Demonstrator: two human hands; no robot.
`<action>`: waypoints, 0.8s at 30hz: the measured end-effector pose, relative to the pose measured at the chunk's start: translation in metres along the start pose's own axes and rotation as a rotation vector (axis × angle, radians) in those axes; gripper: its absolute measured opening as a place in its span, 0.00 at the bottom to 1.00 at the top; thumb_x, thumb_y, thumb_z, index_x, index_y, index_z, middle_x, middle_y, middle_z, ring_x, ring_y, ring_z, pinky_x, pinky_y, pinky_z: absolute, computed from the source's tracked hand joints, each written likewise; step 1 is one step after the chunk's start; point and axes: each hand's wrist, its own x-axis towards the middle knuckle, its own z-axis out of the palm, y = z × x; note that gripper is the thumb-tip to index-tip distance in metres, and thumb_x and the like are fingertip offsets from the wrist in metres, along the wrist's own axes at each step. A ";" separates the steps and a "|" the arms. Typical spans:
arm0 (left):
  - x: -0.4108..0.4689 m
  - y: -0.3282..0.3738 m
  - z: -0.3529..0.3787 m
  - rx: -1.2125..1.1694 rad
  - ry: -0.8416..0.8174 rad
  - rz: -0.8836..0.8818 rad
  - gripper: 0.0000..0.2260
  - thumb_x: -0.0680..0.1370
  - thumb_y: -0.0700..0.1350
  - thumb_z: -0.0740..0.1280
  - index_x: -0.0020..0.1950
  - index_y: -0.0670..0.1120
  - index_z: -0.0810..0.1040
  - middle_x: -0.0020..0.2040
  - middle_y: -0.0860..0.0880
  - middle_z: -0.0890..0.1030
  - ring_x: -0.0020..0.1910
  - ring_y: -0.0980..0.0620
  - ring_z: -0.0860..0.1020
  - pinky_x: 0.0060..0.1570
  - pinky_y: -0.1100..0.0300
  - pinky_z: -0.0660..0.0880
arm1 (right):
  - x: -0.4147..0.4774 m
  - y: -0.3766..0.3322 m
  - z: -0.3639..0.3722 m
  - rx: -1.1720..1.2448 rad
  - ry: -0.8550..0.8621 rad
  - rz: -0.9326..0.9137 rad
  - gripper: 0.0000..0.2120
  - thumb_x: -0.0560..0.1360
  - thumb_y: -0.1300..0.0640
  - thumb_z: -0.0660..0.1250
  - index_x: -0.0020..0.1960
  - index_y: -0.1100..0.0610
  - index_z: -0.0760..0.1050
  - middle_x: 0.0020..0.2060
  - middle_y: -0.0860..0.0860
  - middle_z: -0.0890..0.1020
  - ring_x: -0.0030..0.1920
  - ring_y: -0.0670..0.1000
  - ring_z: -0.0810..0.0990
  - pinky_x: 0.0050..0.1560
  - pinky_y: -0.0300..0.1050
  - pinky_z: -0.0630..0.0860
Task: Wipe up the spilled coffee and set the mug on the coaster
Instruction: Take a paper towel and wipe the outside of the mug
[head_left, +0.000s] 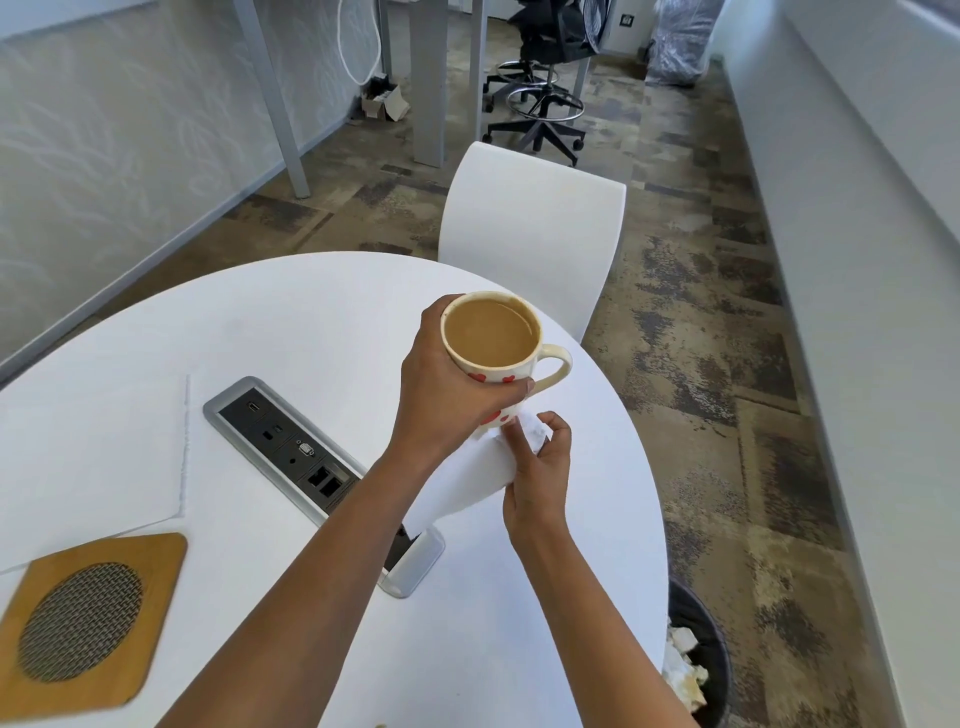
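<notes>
Two hands: both busy at the mug, close together above the right half of the table.
Left hand (447, 384): wrapped around the mug's body from its left side, fingers closed on the wall, carrying it clear of the tabletop.
Right hand (537, 467): pinched on a white paper towel (467, 483), pressing its bunched end against the mug's lower wall and base.
Mug (493, 348): upright, handle pointing right, nearly full of milky coffee, red hearts on the side.
Coaster (88, 618): square, wooden with a mesh disc, flat on the table well to the lower left of both hands.
Nearer hand: the left, which already carries the mug; a leftward, toward-the-body sweep over the socket panel (291, 447) looks needed.
Risk: so full a mug could slop if tilted.
Table (311, 312): no spill visible on the bare white surface.
</notes>
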 end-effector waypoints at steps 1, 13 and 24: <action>-0.001 0.000 0.000 -0.002 -0.002 -0.003 0.38 0.58 0.46 0.81 0.63 0.51 0.67 0.56 0.60 0.73 0.52 0.66 0.70 0.46 0.81 0.65 | 0.003 -0.001 0.001 0.010 -0.008 -0.020 0.12 0.73 0.59 0.70 0.49 0.48 0.68 0.46 0.51 0.78 0.43 0.49 0.77 0.42 0.42 0.76; -0.013 0.006 0.008 -0.020 -0.026 0.016 0.39 0.57 0.47 0.81 0.63 0.53 0.67 0.58 0.58 0.75 0.54 0.63 0.73 0.49 0.79 0.68 | 0.014 0.003 0.021 0.102 -0.269 -0.173 0.20 0.74 0.56 0.65 0.65 0.58 0.69 0.56 0.53 0.81 0.57 0.51 0.79 0.50 0.39 0.77; -0.002 0.004 0.003 -0.005 -0.054 0.009 0.37 0.57 0.46 0.81 0.59 0.57 0.65 0.55 0.60 0.73 0.52 0.63 0.72 0.46 0.81 0.66 | 0.005 0.003 -0.010 0.012 -0.340 0.037 0.11 0.71 0.61 0.67 0.52 0.56 0.70 0.45 0.52 0.81 0.45 0.49 0.80 0.46 0.42 0.79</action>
